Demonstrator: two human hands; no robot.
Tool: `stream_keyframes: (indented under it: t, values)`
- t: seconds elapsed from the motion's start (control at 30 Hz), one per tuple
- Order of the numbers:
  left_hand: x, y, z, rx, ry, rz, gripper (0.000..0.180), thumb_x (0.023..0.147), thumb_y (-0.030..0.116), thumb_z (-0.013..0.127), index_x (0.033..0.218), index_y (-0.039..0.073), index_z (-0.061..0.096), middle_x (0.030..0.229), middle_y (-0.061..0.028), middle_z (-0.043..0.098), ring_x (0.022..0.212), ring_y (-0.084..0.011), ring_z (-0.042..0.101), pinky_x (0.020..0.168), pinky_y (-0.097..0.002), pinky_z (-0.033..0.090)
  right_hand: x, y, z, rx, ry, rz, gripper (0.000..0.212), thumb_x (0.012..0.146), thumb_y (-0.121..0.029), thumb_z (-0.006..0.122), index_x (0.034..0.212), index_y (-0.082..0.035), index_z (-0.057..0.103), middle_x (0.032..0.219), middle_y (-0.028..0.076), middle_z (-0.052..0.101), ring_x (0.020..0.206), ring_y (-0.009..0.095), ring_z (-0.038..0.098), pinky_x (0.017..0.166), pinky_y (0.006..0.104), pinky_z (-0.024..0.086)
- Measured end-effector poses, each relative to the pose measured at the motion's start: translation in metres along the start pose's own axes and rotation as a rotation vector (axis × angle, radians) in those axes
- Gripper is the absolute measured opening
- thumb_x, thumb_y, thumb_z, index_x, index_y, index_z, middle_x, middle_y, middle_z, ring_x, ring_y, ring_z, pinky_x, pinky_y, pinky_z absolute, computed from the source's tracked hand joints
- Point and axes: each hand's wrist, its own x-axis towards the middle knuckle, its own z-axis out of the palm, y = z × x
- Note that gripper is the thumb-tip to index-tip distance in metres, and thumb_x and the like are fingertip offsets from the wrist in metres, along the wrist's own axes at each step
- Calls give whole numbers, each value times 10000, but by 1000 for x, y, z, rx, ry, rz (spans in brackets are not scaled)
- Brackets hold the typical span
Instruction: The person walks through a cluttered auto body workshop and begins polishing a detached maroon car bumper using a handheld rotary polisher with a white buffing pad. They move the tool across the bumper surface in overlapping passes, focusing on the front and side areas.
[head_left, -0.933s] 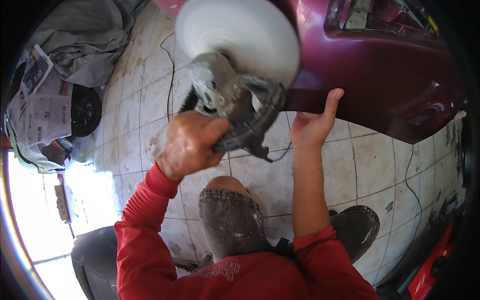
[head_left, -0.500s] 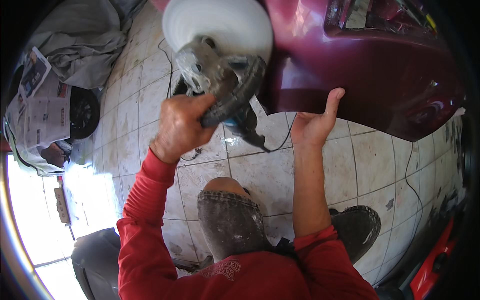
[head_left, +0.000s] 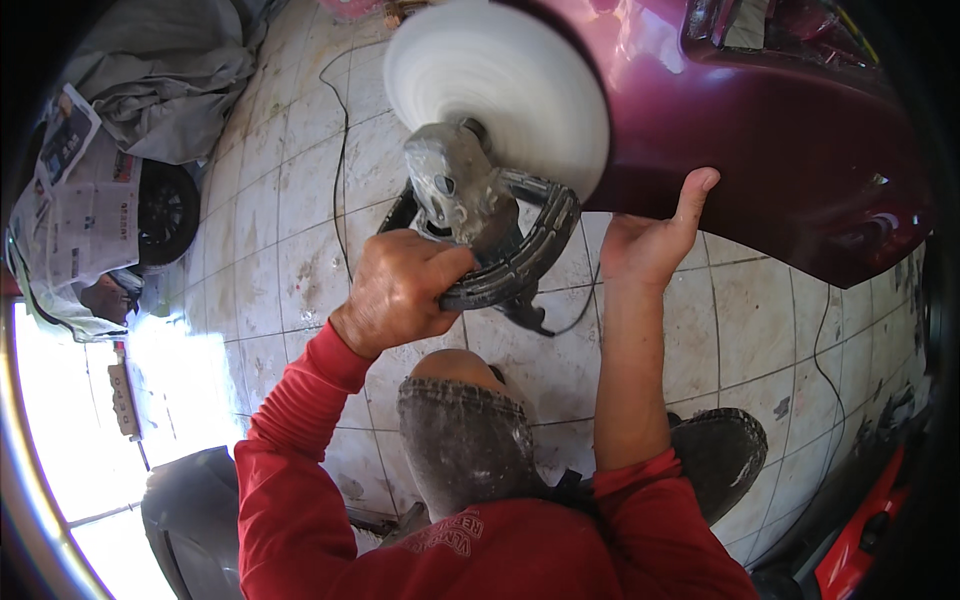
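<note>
My left hand (head_left: 402,290) is closed round the black loop handle of a polisher (head_left: 455,190), its grey gear head dirty and worn. A large round white polishing pad (head_left: 510,95) on it looks smeared, as if spinning. The pad's right edge lies against or just over the glossy maroon car bumper (head_left: 740,150); I cannot tell whether they touch. At the bumper's lower edge, my right hand (head_left: 650,240) holds it, thumb up in front and fingers hidden behind.
Dark cables (head_left: 345,150) run over the stained tile floor (head_left: 300,200). A grey cloth (head_left: 165,80), newspaper (head_left: 90,215) and a wheel (head_left: 165,215) are at the left. A power strip (head_left: 122,395) lies below them. Something red (head_left: 865,530) stands at the lower right.
My left hand has moved the polisher right and a little nearer to me, bringing the pad further across. My right hand has shifted slightly right and still holds the bumper's edge.
</note>
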Motion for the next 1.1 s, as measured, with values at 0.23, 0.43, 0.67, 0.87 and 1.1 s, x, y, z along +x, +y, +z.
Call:
stream_keyframes:
  t: [0.23, 0.43, 0.67, 0.87, 1.1]
  values:
    - [3, -15, 2, 15, 99, -29, 278, 620, 76, 771, 875, 96, 660, 672, -81, 635, 602, -310, 638, 575, -407, 495, 1, -2, -3, -23, -5, 0, 777, 965, -606, 641, 1527, -109, 435, 1484, 44, 523, 1357, 229, 494, 1150, 449, 390]
    - [15, -56, -7, 80, 217, -65, 207, 702, 94, 808, 869, 47, 695, 595, -112, 567, 543, -315, 570, 533, -418, 439, -3, 1, 3, 4, 0, -5, 743, 970, -605, 633, 1505, -120, 462, 1464, 47, 536, 1341, 238, 502, 1138, 464, 399]
    - [2, -62, 6, 95, 238, -89, 207, 715, 128, 797, 872, 104, 665, 646, -84, 629, 572, -304, 631, 562, -414, 494, -7, -2, 11, 11, -12, -17, 730, 973, -611, 626, 1478, -103, 483, 1438, 41, 554, 1313, 234, 518, 1140, 454, 392]
    - [-27, -40, 30, 10, 197, -85, 270, 631, 95, 776, 869, 99, 649, 673, -68, 627, 597, -306, 634, 566, -410, 490, -6, -2, 13, -35, -13, -49, 758, 974, -617, 623, 1481, -74, 468, 1447, 47, 542, 1327, 231, 506, 1164, 458, 365]
    - [-14, -40, 25, -30, 237, -45, 269, 638, 89, 770, 881, 97, 654, 676, -72, 633, 599, -310, 631, 571, -408, 488, -1, -1, 4, -33, 2, -40, 774, 982, -619, 609, 1505, -75, 438, 1466, 54, 524, 1339, 227, 497, 1164, 449, 369]
